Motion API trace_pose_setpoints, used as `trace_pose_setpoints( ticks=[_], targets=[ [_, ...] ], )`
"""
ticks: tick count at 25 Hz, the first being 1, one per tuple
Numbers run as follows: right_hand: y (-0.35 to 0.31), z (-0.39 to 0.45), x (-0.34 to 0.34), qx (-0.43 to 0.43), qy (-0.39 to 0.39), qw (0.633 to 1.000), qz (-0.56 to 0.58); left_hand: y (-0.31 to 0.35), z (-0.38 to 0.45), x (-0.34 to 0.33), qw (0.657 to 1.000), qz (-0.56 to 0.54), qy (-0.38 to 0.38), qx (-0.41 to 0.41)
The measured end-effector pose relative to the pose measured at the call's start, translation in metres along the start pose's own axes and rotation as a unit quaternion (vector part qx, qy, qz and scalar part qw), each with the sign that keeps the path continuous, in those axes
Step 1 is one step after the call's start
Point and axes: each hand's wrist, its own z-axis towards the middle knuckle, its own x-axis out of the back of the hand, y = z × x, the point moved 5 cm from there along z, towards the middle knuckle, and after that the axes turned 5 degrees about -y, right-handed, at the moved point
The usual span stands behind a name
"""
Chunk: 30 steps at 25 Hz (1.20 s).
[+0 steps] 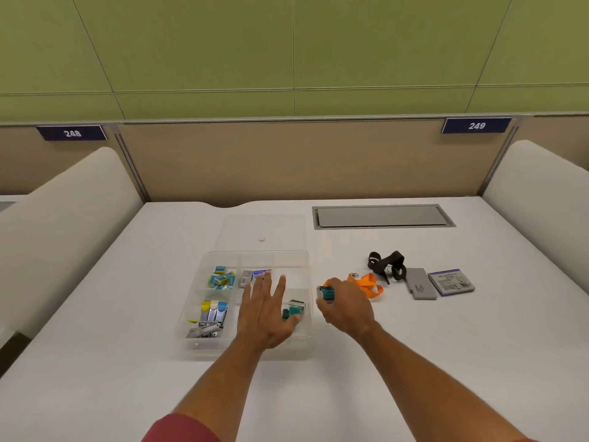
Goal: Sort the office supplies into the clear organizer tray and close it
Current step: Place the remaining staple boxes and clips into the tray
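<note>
two hands work over a white desk (382, 346). the left hand (266, 309) hovers flat over the clear organizer tray (204, 266), fingers straight and spread wide, gripping nothing; its thumb lies just beside the teal clips (293, 311) in the tray's near right compartment. the right hand (345, 306) sits just right of the tray's edge, fingers curled round a small teal clip (326, 293).

inside the tray, the far left compartment holds small blue and yellow boxes (221, 277), the near left one holds coloured tabs and metal clips (210, 317), and a blue box (258, 273) with a grey piece beside it lies in the middle far section, partly hidden by the left fingers. the tray's clear lid (261, 232) lies open flat on the desk behind it.

to the right of the tray, an orange lanyard (369, 283) lies partly behind the right hand. further right lie a black strap (387, 264), a grey case (422, 283) and a purple-edged box (451, 282), well apart from the tray.
</note>
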Motion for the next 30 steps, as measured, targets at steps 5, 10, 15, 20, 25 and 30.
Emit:
trace_pose_setpoints(
  ticks=[5, 10, 15, 20, 25, 30],
  targets=[
    [-0.036, 0.006, -0.025, 0.028, -0.024, 0.999, -0.018, -0.034, -0.004, -0.001, 1.0, 0.006, 0.0, 0.009],
    [-0.061, 0.012, -0.047, 0.042, -0.036, 0.997, -0.056, -0.061, -0.005, -0.006, 1.0, 0.007, -0.011, 0.019],
    [-0.081, 0.015, -0.069, 0.034, -0.061, 0.994, -0.082, -0.075, -0.004, -0.008, 1.0, -0.001, -0.008, 0.011],
    [-0.085, 0.019, -0.07, 0.023, -0.045, 0.998, -0.037, -0.085, -0.001, -0.012, 1.0, -0.009, -0.015, 0.006],
    [-0.076, 0.014, -0.057, 0.031, -0.006, 0.997, -0.072, -0.08, 0.008, -0.016, 1.0, -0.014, -0.012, -0.022],
    [-0.058, 0.005, -0.05, 0.014, 0.01, 0.995, -0.097, -0.061, 0.016, -0.016, 0.998, -0.028, -0.012, -0.063]
  ],
)
